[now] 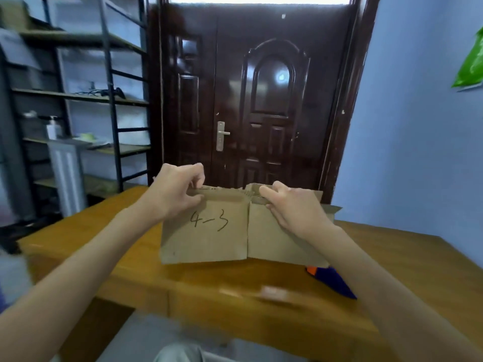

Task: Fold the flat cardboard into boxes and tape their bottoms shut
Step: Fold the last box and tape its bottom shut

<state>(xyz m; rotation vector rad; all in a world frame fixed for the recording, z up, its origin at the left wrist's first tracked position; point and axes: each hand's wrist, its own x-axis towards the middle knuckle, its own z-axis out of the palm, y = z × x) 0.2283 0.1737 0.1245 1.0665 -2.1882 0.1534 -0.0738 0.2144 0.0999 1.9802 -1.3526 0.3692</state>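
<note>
A brown cardboard box (209, 241), marked "4-3" in black pen, stands upright on the wooden table (130, 270) with two side panels facing me. My left hand (177, 194) pinches the top edge of the left panel. At the upper edge of the right panel, my right hand (292, 207) grips the cardboard near the corner. A flap sticks out behind my right wrist. A blue and orange tool (332, 280), probably a tape dispenser, lies on the table just below the box's right end, partly hidden by my right forearm.
A dark wooden door (261, 100) stands straight ahead beyond the table. Black metal shelves (109, 100) with small items fill the left side. A blue wall with a green bag (470, 66) is on the right. A blurred small object (271, 293) lies near the table's front edge.
</note>
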